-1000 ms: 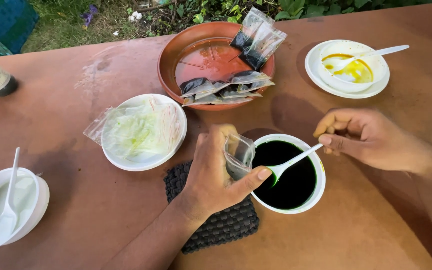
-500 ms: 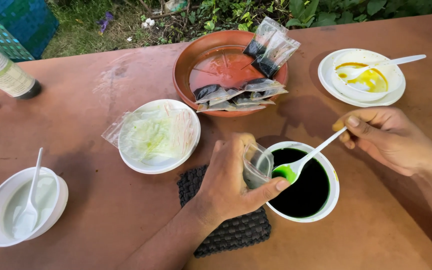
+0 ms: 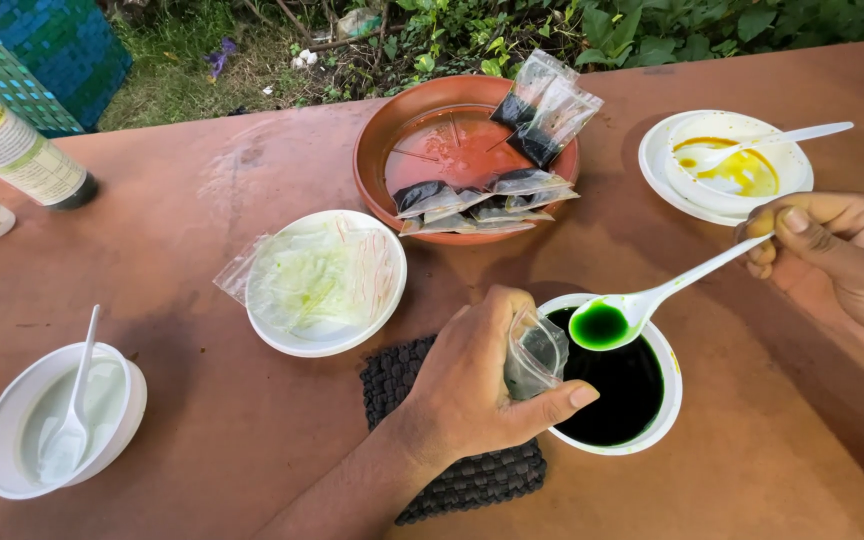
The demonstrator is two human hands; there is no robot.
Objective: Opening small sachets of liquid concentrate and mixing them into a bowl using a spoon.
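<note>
My left hand (image 3: 472,385) grips a small clear plastic pouch (image 3: 535,352), held open at the left rim of a white bowl (image 3: 664,405) of dark green liquid. My right hand (image 3: 837,260) holds a white plastic spoon (image 3: 652,298) by its handle. The spoon's bowl carries bright green liquid and hovers just right of the pouch, above the dark liquid. The white bowl stands partly on a dark knitted mat (image 3: 452,470).
A terracotta dish (image 3: 377,150) with several filled dark pouches sits at the back. A white plate (image 3: 327,280) holds empty clear pouches. A plate with yellow residue and a spoon (image 3: 727,160) is far right, a white bowl with spoon (image 3: 62,420) at left, two bottles (image 3: 17,150) far left.
My right hand has lifted the spoon out of the bowl with green liquid and brought it up beside the pouch. The left hand stays at the bowl's rim.
</note>
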